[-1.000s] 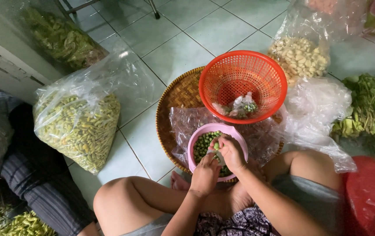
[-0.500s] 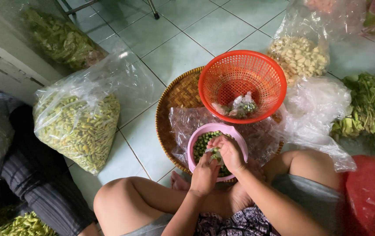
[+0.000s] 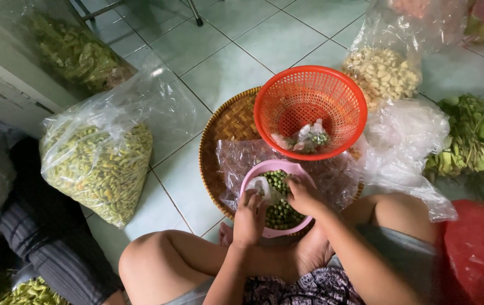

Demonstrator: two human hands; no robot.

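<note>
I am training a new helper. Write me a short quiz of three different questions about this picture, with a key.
1. True or false: the orange basket stands on the woven tray.
2. Both hands work over which container? A. pink bowl B. orange basket C. bag of green chilies
3. Fill in: the pink bowl holds small green ____.

Key: 1 true; 2 A, left hand and right hand; 3 peas.

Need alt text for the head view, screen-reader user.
Seated on a tiled floor, a person has both hands, left hand and right hand, in a pink bowl of small green vegetables on a woven tray. An orange basket sits behind it, bags of produce around.
</note>
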